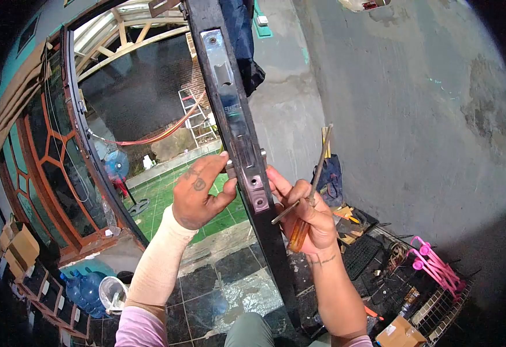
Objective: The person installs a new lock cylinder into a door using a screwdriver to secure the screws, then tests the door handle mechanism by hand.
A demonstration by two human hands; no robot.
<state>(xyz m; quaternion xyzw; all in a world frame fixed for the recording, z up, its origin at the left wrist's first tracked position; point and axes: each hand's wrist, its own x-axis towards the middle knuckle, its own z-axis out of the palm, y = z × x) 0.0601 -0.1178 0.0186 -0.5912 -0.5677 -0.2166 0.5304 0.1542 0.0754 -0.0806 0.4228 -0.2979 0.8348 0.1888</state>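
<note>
A dark door (276, 272) stands edge-on before me, with a long metal mortise lock (238, 130) set in its edge. On the door's left face, the thumb and forefinger of my left hand (198, 194) close around a small metal piece (230, 168) that sticks out, perhaps a lock cylinder end. My right hand (313, 222) is at the right face, wrapped round a screwdriver (299, 234) with an amber handle; its long shaft points up. A second thin metal rod (283, 213) crosses the same hand. The right forefinger reaches toward the lock; its tip is partly hidden by the door.
Tools and scraps, a pink folding frame (438, 266) and a cardboard box (400, 332) lie at lower right by the grey wall (409, 115). Blue water jugs (85, 292) and a white bucket (113, 292) stand at lower left. A hammock (160, 136) and ladder (195, 115) are beyond the doorway.
</note>
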